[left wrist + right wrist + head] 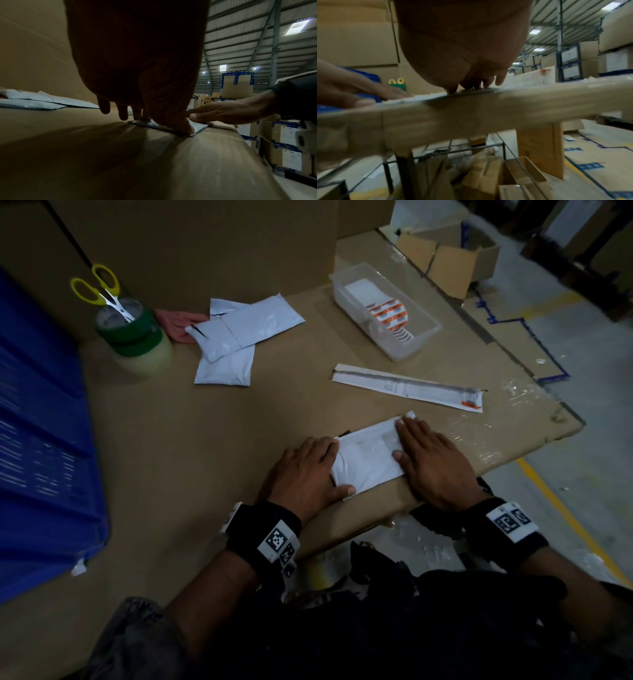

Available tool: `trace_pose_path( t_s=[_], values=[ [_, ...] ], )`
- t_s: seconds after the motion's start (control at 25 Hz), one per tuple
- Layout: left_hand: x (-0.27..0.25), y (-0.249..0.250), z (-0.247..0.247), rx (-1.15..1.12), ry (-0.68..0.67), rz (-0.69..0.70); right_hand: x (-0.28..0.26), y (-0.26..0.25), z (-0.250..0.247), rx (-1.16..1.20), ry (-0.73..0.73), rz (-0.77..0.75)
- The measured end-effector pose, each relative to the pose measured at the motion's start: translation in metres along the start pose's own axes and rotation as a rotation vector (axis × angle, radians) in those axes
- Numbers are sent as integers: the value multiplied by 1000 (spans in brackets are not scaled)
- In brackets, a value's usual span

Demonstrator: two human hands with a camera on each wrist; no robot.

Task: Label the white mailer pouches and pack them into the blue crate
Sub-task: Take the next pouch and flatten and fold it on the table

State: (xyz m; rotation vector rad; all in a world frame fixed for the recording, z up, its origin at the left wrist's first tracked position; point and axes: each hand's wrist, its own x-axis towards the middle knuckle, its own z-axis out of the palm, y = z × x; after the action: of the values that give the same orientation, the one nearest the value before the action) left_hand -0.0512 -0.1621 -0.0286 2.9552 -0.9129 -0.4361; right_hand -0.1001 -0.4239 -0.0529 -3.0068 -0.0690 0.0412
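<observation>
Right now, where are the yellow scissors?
In the head view, the yellow scissors stand at the far left, blades down inside the green tape rolls, beside the blue crate.

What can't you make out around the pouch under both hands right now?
- Label print on the pouch: head view, too small, partly under the right hand and left hand.
- Blue crate interior: cut off by the head view's left edge.
- Right wrist view: motion-blurred.

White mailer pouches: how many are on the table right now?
3. One pouch lies under both hands near the front edge; two overlapping pouches, upper and lower, lie at the back beside the tape rolls. More may be hidden.
</observation>
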Motion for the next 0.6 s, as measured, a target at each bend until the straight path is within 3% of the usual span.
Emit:
trace_pose_path(
  t_s=[0.2, 0.36, 0.48, 0.52, 0.6],
  values=[
    [-2, 0, -2, -13, 11, 1, 2, -31, 2, -16, -52, -234],
    [-2, 0, -2, -12, -9, 3, -5, -22, 12, -39, -31, -138],
    [-1, 1, -2, -12, -13, 4, 4, -25, 6, 1, 29, 33],
    [-2, 1, -2, -18, -13, 1, 7, -30, 4, 12, 38, 23],
    [-2, 1, -2, -29, -18, -12, 7, -39, 9, -7, 8, -159]
  ],
)
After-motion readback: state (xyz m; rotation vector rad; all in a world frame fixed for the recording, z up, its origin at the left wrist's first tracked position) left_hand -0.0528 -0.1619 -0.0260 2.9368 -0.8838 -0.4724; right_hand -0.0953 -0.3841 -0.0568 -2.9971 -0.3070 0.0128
